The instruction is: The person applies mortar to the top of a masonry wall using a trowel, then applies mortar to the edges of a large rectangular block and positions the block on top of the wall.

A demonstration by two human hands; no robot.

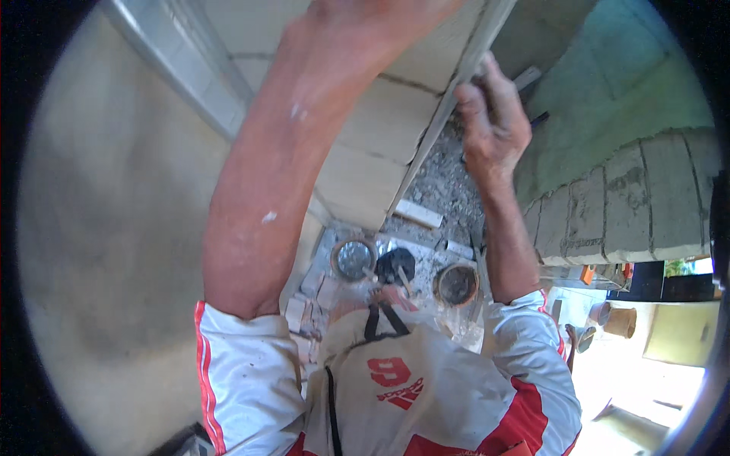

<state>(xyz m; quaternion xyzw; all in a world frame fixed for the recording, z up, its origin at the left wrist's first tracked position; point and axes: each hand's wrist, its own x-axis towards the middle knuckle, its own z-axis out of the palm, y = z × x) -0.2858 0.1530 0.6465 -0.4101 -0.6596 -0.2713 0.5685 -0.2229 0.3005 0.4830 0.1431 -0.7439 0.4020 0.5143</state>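
Note:
My left hand (365, 15) is raised at the top edge, in front of a wall of pale blocks (365, 125). Only its wrist and part of its back show; the fingers are out of the picture. White smears mark that forearm. A narrow pale strip (441, 121) runs along the right edge of the block wall. Beside this strip is my right hand (498, 125), its thumb and fingers stretched upward and apart. The fingertips are close to the strip; whether they touch it I cannot tell. Nothing shows in this hand.
Below stand two round buckets (334, 262), (475, 292) with a black object (395, 264) between them. A white bar (418, 213) lies on grey rubble (445, 178). A smooth beige wall (122, 228) rises at left, a low grey block wall (616, 201) at right.

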